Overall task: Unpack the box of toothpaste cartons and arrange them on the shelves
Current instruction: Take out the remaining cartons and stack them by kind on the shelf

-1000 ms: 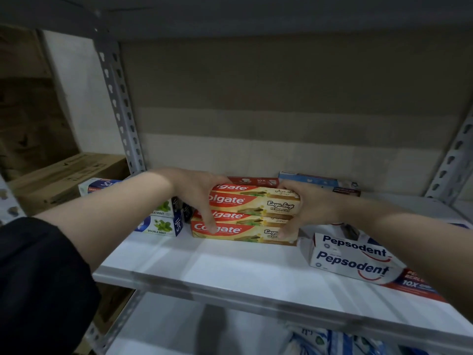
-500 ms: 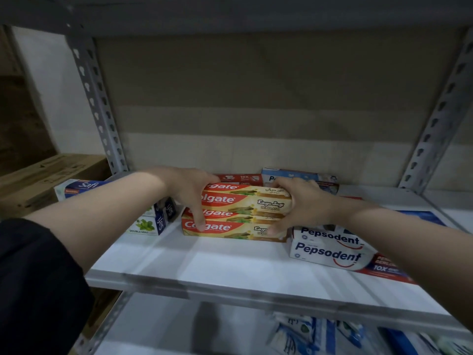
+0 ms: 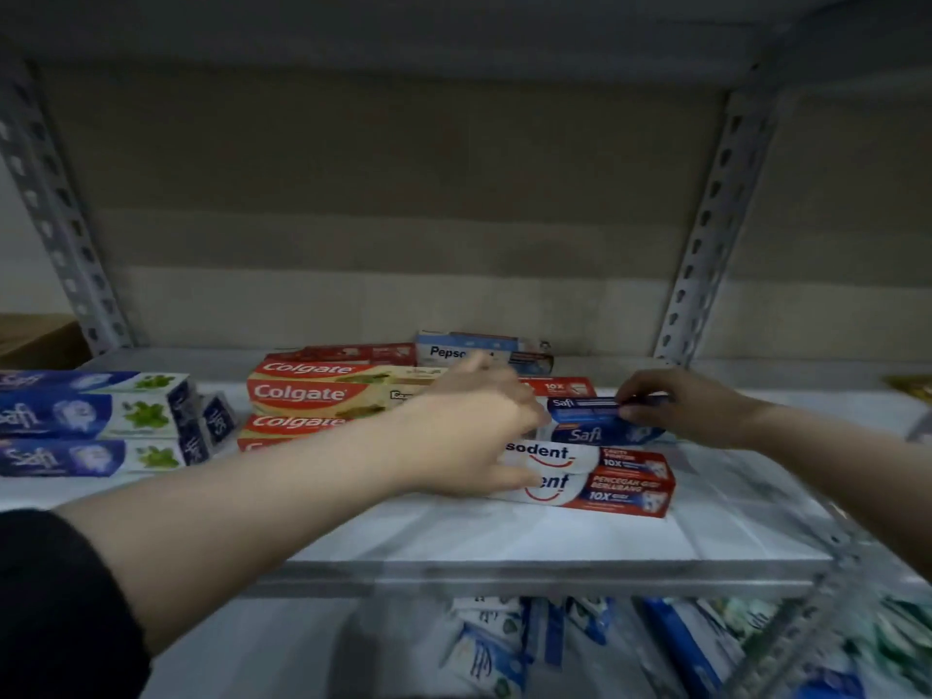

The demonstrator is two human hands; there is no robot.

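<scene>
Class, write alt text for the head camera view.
Two hands reach over a shelf of toothpaste cartons: the right hand pinches a blue Safi carton above Pepsodent cartons, where the left hand rests. Colgate cartons are stacked alongside.

Blue Safi carton (image 3: 595,421) flat atop Pepsodent cartons (image 3: 605,476) — Colgate stack (image 3: 312,396) beside.

A dim metal shelving bay against a banded wall

Grey perforated uprights stand at 10 o'clock (image 3: 55,214) and 2 o'clock (image 3: 706,229), carrying a white shelf board (image 3: 504,542) with a grey front edge; another shelf's underside (image 3: 403,27) spans 12 o'clock. Behind runs a wall (image 3: 383,204) in horizontal brown, tan and pale bands. A brown cardboard box (image 3: 35,335) sits at 9 o'clock. The light is low and cool.
</scene>
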